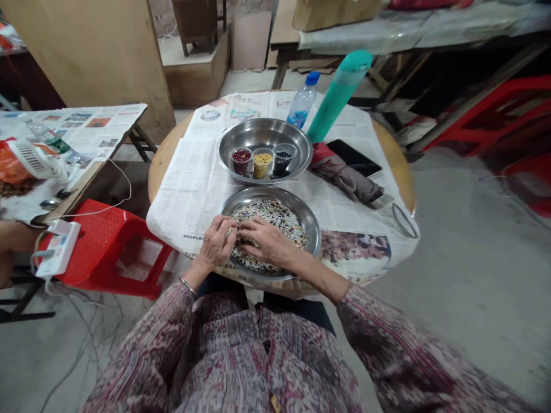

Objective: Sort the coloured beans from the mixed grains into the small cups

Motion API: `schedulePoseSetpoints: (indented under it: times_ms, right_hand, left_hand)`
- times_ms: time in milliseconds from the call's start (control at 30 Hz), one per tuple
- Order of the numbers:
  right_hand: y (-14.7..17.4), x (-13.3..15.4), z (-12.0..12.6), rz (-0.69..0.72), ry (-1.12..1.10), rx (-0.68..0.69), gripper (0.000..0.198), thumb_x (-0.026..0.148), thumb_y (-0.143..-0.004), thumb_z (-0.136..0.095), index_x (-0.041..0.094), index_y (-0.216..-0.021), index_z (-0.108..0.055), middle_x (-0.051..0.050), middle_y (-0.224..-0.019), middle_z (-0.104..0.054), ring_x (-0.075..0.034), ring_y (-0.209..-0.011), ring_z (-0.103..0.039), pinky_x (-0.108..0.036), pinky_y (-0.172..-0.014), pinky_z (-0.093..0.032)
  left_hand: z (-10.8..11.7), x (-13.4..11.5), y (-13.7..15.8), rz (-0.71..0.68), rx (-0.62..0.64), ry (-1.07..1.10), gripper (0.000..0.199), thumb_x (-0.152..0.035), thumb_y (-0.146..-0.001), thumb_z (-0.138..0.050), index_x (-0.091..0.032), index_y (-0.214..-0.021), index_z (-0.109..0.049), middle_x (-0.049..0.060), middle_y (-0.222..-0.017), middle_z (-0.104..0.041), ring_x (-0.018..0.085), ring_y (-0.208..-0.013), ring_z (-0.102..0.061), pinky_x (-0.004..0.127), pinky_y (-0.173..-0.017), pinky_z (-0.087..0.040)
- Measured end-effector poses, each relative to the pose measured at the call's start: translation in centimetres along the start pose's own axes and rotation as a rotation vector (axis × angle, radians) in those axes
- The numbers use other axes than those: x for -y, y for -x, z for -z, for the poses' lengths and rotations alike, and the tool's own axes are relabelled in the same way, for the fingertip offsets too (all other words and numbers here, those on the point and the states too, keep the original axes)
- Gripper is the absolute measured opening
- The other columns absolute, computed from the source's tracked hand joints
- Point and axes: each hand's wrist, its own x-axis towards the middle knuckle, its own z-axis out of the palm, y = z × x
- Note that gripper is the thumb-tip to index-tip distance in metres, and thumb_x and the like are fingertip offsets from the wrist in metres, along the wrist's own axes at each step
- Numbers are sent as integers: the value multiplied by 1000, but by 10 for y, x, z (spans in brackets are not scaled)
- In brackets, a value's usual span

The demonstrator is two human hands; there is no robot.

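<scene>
A round steel tray (315, 221) holds mixed white, black, yellow and reddish grains (279, 217). My left hand (215, 242) is at the tray's left side, its fingers curled in; whatever they pinch is too small to make out. Over the grains, my right hand (269, 242) reaches left with bent fingers, thumb apart from the index finger, close to my left fingertips. Behind the tray stands a steel basin (262, 129) with three clear cups inside: one of dark red beans (241, 161), one of yellow grains (262, 164) and one of black beans (282, 163).
Newspaper (189, 189) covers the round table. Behind and right stand a water bottle (302, 102), a tall teal cylinder (338, 94), a folded grey-red umbrella (344, 178), a dark flat device (355, 158) and a clear container (394, 215). A red stool (112, 244) with a power strip (60, 249) is at left.
</scene>
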Motion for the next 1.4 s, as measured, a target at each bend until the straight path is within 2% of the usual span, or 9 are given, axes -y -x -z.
schedulePoseSetpoints:
  times_ms: [100,200,367,533,700,867,1167,1333,1400]
  right_hand:
    - [18,1,10,79,29,82,8,25,-89,-68,21,-93,-74,-7,-106,-69,-23,-101,-55,-41,-90,-49]
    - [42,-9,20,-44,185,28,10,16,-89,-64,20,-87,-72,-9,-110,-69,-25,-103,-54,-39,-87,-48]
    - [74,-12,23,-316,347,-155,13,13,-91,-57,19,-88,-69,-9,-96,-69,-26,-94,-56,-39,-80,-44]
    - [82,4,7,-416,255,-362,10,19,-94,-54,22,-87,-61,-5,-85,-67,-23,-85,-58,-38,-83,-42]
    - [81,7,-7,-485,116,-586,13,20,-96,-48,24,-89,-58,-4,-83,-66,-23,-85,-59,-39,-85,-45]
    - [83,10,-14,-481,51,-703,12,17,-95,-51,25,-97,-60,-4,-92,-69,-22,-91,-62,-47,-105,-43]
    - [88,17,-17,-503,-4,-743,9,18,-90,-59,27,-90,-62,-1,-88,-72,-23,-95,-64,-58,-114,-33]
    - [87,18,-16,-514,2,-736,10,19,-90,-58,28,-90,-62,-1,-87,-72,-23,-94,-66,-59,-114,-33]
    - [87,18,-16,-518,14,-730,10,19,-91,-56,27,-90,-62,-1,-87,-71,-23,-93,-66,-59,-114,-34]
  left_hand:
    - [2,-1,-1,-9,7,0,15,-17,-101,-42,-18,-105,-56,7,-100,-61,21,-106,-56,38,-97,-50]
    - [10,-4,-8,-20,79,-36,11,-23,-102,-47,-17,-107,-55,8,-103,-60,21,-107,-56,37,-97,-51]
    - [26,-24,-24,-75,540,-195,31,-42,-94,-65,-18,-111,-54,7,-110,-58,23,-102,-59,36,-87,-54]
    - [9,-54,-30,-93,883,-134,19,-30,-97,-62,-22,-113,-56,4,-107,-59,18,-92,-61,28,-77,-54]
    - [-33,-56,-43,-207,893,-107,13,-23,-100,-53,-20,-110,-61,6,-108,-59,18,-95,-60,29,-79,-54]
    - [-53,-35,-73,-186,714,-242,18,-22,-102,-47,-18,-103,-64,8,-109,-58,22,-104,-55,33,-87,-53]
    - [-28,-10,-74,120,450,-479,37,-26,-96,-58,-19,-132,-52,14,-128,-54,28,-113,-53,42,-90,-53]
    - [-11,-46,-44,110,618,-399,48,-38,-91,-69,-25,-134,-52,14,-142,-48,32,-123,-49,47,-93,-54]
    - [-11,-60,-38,47,693,-322,35,-29,-93,-66,-23,-126,-58,13,-139,-50,30,-121,-50,45,-96,-54]
